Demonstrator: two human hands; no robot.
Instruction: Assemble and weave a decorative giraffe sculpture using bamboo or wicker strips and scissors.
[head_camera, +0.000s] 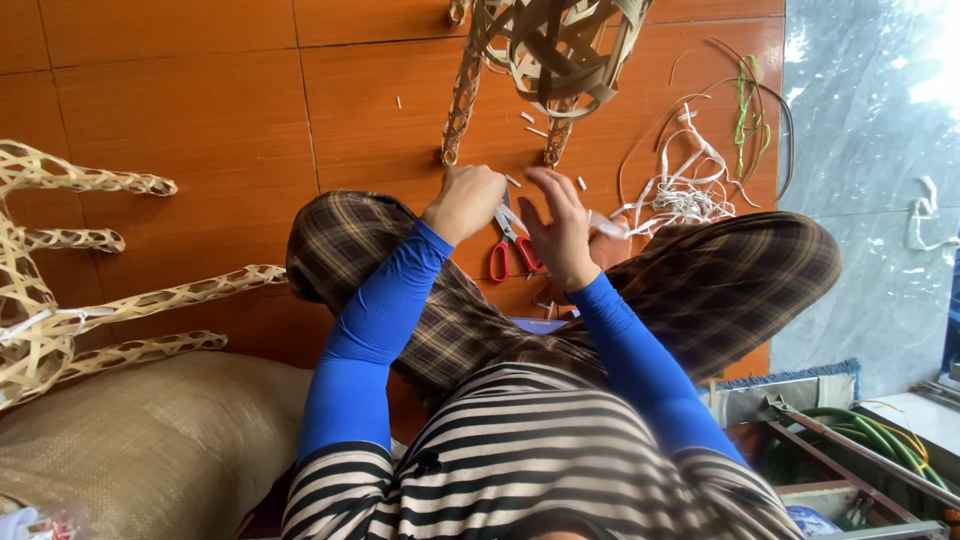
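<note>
Just below the woven bamboo frame (555, 50), both hands meet over the red-handled scissors (510, 250) lying on the wooden floor (200, 130). The left hand (465, 200) is curled, and whether it grips the blades cannot be told; the right hand (558, 225) hovers with fingers spread, holding nothing visible. Right of the scissors lies a tangle of white strips (680, 185).

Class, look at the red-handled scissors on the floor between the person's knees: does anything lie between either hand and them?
Nothing visible does. The scissors lie between the left hand and the right hand, both close beside them; whether either hand touches them cannot be told. Small cut strip pieces lie farther off, near the woven piece.
</note>
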